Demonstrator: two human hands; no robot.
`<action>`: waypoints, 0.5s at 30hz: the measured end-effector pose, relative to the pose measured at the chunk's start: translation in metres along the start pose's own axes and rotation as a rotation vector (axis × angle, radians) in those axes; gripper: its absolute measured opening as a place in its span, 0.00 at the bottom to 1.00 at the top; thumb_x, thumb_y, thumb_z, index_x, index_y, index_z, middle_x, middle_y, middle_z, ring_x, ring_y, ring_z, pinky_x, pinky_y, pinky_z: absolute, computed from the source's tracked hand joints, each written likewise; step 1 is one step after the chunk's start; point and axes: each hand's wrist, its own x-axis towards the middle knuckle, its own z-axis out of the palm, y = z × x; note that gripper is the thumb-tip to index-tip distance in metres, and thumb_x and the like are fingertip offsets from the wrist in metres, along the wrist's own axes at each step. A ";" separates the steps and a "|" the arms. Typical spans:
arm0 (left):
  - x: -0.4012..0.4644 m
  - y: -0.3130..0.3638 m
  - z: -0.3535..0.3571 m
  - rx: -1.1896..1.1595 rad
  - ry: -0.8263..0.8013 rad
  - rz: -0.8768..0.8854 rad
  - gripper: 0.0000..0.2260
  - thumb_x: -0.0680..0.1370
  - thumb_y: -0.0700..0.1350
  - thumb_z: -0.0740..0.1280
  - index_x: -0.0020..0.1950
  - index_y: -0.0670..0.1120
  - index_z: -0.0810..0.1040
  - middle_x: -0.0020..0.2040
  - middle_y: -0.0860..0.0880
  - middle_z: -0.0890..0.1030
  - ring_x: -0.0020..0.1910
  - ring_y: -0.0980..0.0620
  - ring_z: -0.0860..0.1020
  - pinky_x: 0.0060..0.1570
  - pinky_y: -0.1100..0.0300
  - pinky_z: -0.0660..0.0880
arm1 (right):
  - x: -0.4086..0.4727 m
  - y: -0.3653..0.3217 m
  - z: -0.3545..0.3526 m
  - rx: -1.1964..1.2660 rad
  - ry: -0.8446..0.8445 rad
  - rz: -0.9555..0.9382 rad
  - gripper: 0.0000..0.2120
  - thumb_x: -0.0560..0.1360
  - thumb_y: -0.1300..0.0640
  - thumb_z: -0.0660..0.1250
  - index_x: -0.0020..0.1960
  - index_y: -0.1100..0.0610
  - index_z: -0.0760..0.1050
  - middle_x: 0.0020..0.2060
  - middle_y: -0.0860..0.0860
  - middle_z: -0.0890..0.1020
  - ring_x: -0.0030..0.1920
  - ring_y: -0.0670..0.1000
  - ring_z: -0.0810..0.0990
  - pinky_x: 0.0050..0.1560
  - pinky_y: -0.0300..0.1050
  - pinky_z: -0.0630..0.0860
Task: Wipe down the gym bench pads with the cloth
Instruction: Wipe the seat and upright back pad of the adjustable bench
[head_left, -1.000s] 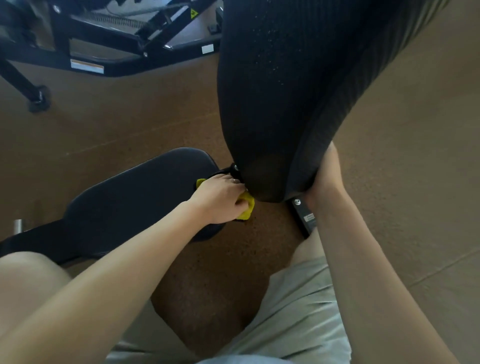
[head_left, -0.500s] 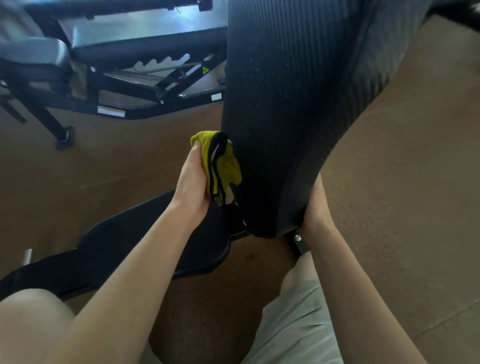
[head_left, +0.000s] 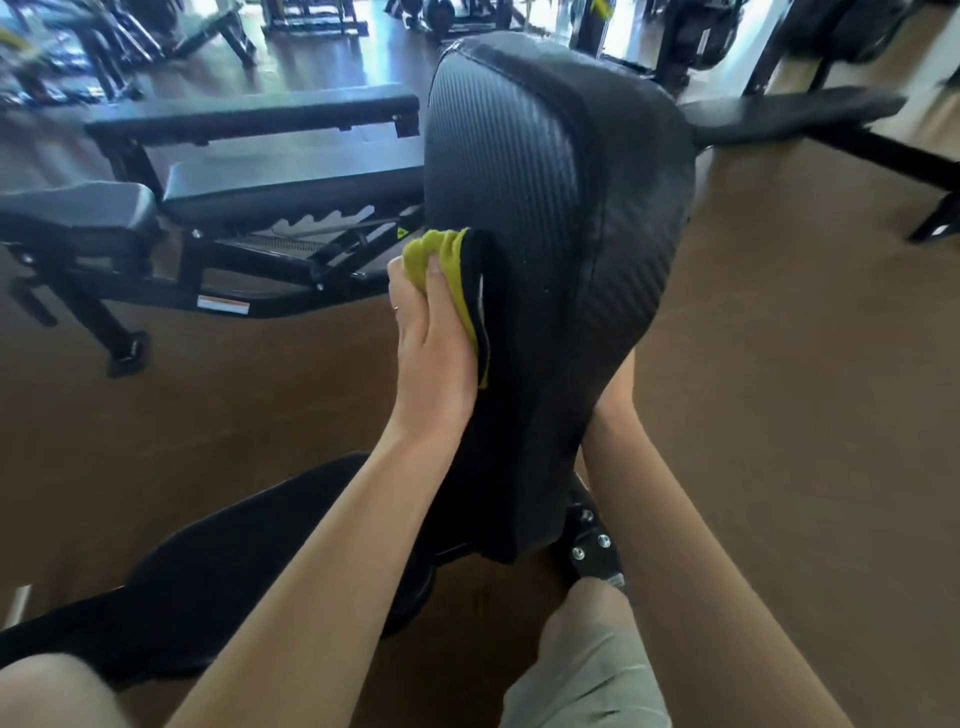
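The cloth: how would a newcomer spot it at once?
Find the tall upright black back pad in the middle of the view. On its left side, the left hand presses a bunched cloth against it. It is the only yellow-green thing among black pads and brown floor.
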 end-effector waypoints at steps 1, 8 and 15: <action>0.001 0.000 -0.001 -0.013 0.006 -0.005 0.08 0.84 0.61 0.55 0.60 0.70 0.71 0.66 0.56 0.76 0.68 0.55 0.74 0.75 0.45 0.66 | 0.001 -0.002 -0.002 -0.006 -0.018 -0.025 0.20 0.88 0.46 0.51 0.42 0.46 0.74 0.30 0.38 0.80 0.38 0.42 0.76 0.41 0.40 0.73; 0.001 0.009 -0.013 0.002 0.024 0.001 0.14 0.85 0.58 0.56 0.68 0.60 0.74 0.58 0.60 0.80 0.62 0.59 0.78 0.73 0.46 0.69 | -0.061 -0.043 -0.008 -0.007 0.137 -0.565 0.20 0.83 0.44 0.54 0.67 0.49 0.76 0.63 0.45 0.82 0.65 0.45 0.78 0.68 0.50 0.73; 0.015 0.042 -0.019 -0.023 0.093 0.111 0.22 0.83 0.61 0.59 0.74 0.54 0.70 0.73 0.49 0.74 0.73 0.53 0.72 0.75 0.48 0.67 | -0.096 -0.063 0.020 -0.792 0.117 -1.402 0.28 0.81 0.59 0.67 0.77 0.67 0.63 0.77 0.65 0.66 0.79 0.63 0.62 0.79 0.60 0.59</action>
